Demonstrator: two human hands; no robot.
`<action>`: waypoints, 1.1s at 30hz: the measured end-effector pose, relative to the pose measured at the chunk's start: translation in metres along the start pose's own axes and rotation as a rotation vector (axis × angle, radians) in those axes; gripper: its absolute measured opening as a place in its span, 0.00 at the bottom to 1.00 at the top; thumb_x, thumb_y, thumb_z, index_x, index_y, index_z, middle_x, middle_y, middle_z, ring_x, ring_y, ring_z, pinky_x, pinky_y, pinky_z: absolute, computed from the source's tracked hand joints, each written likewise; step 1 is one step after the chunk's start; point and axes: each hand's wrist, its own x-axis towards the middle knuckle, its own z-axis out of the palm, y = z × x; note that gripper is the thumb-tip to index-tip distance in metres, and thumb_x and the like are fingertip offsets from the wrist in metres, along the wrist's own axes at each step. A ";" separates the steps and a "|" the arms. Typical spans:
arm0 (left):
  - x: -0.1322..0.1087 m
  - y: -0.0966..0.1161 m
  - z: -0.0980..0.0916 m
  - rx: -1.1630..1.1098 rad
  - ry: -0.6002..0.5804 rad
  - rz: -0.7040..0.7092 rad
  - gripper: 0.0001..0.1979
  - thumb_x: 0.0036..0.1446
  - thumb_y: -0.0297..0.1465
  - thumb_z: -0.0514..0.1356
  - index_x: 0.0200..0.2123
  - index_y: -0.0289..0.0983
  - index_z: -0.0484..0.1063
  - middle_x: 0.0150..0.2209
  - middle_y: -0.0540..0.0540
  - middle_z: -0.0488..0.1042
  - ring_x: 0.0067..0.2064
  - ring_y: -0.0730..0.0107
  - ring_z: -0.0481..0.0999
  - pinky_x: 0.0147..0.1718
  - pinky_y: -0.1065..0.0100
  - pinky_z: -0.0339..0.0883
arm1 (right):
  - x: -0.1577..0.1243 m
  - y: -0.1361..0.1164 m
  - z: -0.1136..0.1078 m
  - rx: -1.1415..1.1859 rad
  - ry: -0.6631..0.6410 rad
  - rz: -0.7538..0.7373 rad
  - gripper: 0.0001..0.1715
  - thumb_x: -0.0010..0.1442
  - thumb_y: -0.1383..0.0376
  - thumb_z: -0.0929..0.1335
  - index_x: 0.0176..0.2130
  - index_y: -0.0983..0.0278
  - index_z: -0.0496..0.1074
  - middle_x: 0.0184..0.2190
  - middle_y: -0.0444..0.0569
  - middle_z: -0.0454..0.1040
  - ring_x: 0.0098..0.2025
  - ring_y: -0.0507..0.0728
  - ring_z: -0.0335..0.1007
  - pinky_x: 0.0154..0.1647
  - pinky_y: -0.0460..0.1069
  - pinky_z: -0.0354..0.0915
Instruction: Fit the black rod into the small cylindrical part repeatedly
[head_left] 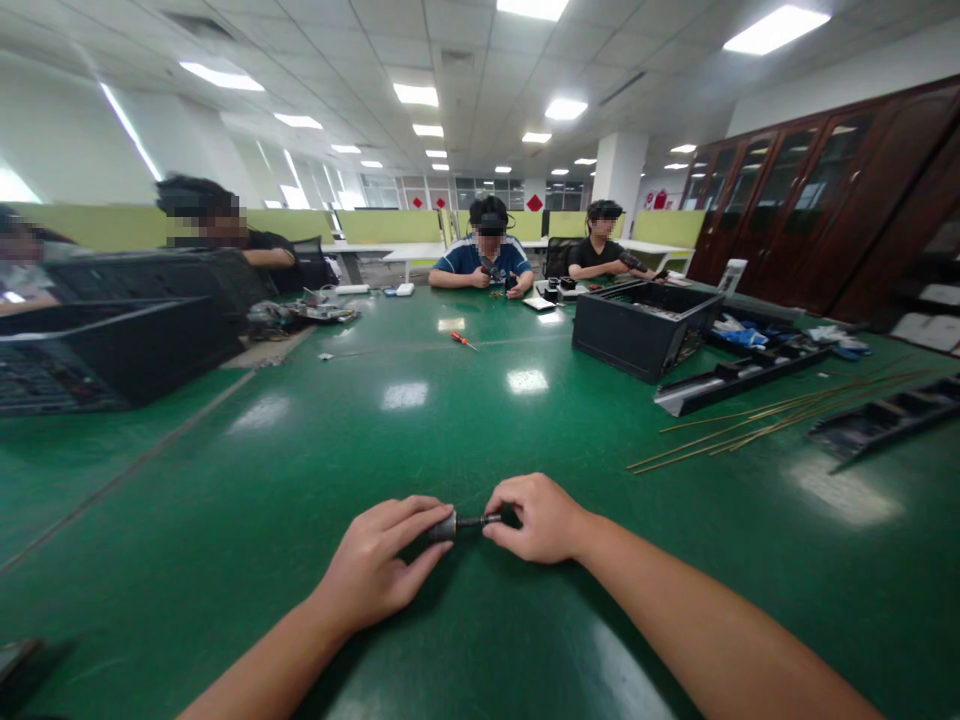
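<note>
A small dark cylindrical metal part (444,527) with a thin shaft (471,521) lies level just above or on the green table (360,430), near its front edge. My left hand (386,560) grips the thick cylinder end between thumb and fingers. On the other side, my right hand (536,520) pinches the tip of the shaft with thumb and forefinger. The shaft points to the right, bare between the two hands.
An orange screwdriver (462,340) lies farther back. Black metal cases stand left (150,350) and right (630,335). Thin brass-coloured rods (720,437) and black metal strips (739,380) are at the right. Several people sit across and to the left.
</note>
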 end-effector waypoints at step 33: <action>0.000 -0.003 -0.002 -0.039 0.021 -0.047 0.15 0.57 0.28 0.62 0.49 0.38 0.75 0.43 0.41 0.79 0.41 0.65 0.80 0.40 0.66 0.76 | 0.000 0.005 -0.002 0.005 0.017 0.039 0.06 0.55 0.64 0.71 0.35 0.64 0.76 0.28 0.44 0.76 0.28 0.52 0.68 0.32 0.45 0.60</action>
